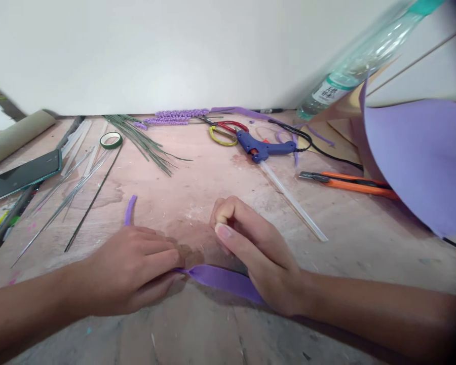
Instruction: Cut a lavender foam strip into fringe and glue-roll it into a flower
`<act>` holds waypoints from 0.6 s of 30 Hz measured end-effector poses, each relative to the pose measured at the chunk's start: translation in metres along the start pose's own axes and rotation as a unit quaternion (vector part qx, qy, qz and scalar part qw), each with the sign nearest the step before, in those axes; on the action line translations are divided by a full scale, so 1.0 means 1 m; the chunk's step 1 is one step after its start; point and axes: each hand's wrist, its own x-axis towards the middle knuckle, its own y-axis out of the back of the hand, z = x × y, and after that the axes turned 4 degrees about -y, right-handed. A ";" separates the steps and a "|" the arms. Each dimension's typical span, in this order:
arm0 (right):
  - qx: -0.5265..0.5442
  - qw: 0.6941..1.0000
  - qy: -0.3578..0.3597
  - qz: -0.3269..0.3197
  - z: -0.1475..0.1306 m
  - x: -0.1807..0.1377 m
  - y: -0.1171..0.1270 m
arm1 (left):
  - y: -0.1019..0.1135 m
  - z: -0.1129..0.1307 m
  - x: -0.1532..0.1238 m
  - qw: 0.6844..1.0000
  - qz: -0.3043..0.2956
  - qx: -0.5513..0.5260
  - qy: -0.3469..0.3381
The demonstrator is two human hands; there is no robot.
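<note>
A purple foam strip (222,279) lies on the wooden table (175,197) between both hands. My left hand (137,268) pinches its left end with thumb and fingertips. My right hand (251,248) is closed in a loose fist over the strip's right part, thumb pointing left. A short curved purple foam piece (129,210) lies just above my left hand.
A blue glue gun (264,148) with a clear glue stick (293,202), scissors (228,131), an orange utility knife (345,182), green tape roll (111,140), green wires (144,142), thin metal wires (66,190), a phone (21,175), a purple foam sheet (421,157) and a bottle (365,56) surround the hands.
</note>
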 end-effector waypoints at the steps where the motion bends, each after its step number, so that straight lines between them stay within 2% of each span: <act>1: -0.006 1.000 0.001 0.008 0.000 0.000 0.000 | 0.000 0.000 0.000 1.000 0.001 0.000 0.001; 6: -0.058 0.998 -0.016 0.035 -0.001 0.001 -0.001 | 0.000 0.000 -0.001 1.000 -0.007 0.012 0.000; 10: -0.054 0.994 -0.083 -0.036 -0.005 0.008 0.002 | -0.001 -0.002 -0.001 1.000 -0.007 0.014 -0.006; 13: -0.140 0.989 -0.033 -0.035 -0.007 0.018 0.020 | -0.001 -0.003 -0.002 1.000 -0.005 0.006 -0.006; 15: -0.263 0.964 0.035 -0.027 -0.005 0.028 0.042 | -0.001 -0.003 -0.002 1.000 -0.005 0.006 -0.008; 16: -0.338 0.939 0.062 -0.021 -0.003 0.033 0.056 | -0.002 -0.003 -0.002 1.000 -0.006 0.006 -0.010; 18: -0.500 0.863 0.070 -0.007 0.003 0.045 0.088 | -0.003 -0.003 -0.003 1.000 -0.005 0.007 -0.011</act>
